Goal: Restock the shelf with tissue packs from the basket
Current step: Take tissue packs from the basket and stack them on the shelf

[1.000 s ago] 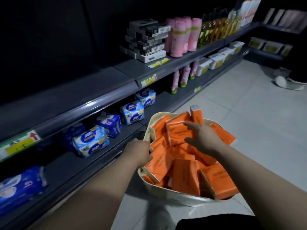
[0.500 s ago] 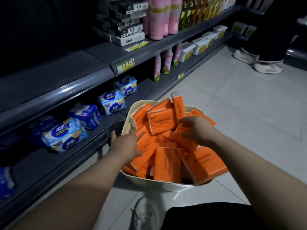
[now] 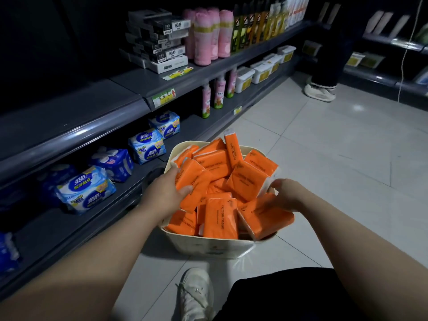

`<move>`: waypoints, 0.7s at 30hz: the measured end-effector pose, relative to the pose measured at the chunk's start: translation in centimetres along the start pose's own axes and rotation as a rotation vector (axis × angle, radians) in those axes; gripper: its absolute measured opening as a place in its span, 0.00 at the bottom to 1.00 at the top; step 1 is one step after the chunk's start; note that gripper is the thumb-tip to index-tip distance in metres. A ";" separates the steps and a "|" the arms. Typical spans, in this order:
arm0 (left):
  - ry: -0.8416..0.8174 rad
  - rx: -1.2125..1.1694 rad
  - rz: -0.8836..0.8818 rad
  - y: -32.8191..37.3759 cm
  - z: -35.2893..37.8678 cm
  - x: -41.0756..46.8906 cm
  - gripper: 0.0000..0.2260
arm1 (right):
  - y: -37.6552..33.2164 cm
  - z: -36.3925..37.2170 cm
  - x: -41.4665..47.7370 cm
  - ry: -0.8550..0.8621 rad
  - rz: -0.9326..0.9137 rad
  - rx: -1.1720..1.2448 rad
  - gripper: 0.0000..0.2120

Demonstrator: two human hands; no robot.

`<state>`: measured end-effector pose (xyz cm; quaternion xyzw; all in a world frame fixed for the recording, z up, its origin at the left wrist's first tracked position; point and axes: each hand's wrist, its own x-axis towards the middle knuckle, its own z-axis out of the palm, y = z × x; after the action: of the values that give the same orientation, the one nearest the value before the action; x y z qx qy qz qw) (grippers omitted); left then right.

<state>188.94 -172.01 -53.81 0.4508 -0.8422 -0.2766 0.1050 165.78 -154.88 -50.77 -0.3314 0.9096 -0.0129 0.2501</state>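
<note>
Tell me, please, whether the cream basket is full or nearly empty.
Full: orange tissue packs heap above the rim of the basket, one standing on end at the far side.

Dim shop interior, shelf recesses (image 3: pixel 58 54) lost in near-black, pale floor tiles (image 3: pixel 324 158) lit softly from above, faint glare spot noted, orange tissue packs (image 3: pixel 220 214) rendered sharp, forearms (image 3: pixel 81 262) stretched by wide-angle distortion at edges.
</note>
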 end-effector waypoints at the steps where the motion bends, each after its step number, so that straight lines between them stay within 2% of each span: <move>1: 0.003 0.008 0.003 0.1 -0.3 -0.1 0.26 | 0.1 0.2 -0.1 -0.075 0.024 0.053 0.35; 3: 0.018 0.014 0.007 0.2 -0.7 -0.2 0.24 | 0.1 0.7 -0.3 -0.185 0.064 0.130 0.44; 5: 0.026 0.020 0.003 0.1 -1.0 -0.2 0.23 | -0.1 0.9 -0.2 -0.230 0.093 0.127 0.48; 7: 0.035 0.028 0.002 -0.1 -1.2 -0.2 0.23 | -0.6 0.9 0.0 -0.258 0.114 0.160 0.51; 9: 0.045 0.023 -0.008 -0.5 -1.5 -0.1 0.22 | -1.3 0.5 0.2 -0.256 0.108 0.213 0.48; 13: 0.057 -0.016 -0.031 -1.3 -2.9 -0.3 0.19 | -3.1 -0.9 -0.6 -0.111 -0.060 0.073 0.42; 16: 0.095 -0.019 -0.041 -2.1 -4.5 -1.0 0.18 | -5.4 -1.7 -1.1 0.032 -0.214 0.074 0.40; 21: 0.202 0.100 -0.086 -4.4 -8.5 -2.1 0.21 | -10.7 -3.1 -2.2 0.246 -0.409 0.089 0.35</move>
<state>196.84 -175.43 -49.14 0.5167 -0.8199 -0.1919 0.1547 172.18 -162.27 -45.07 -0.4931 0.8458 -0.1437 0.1439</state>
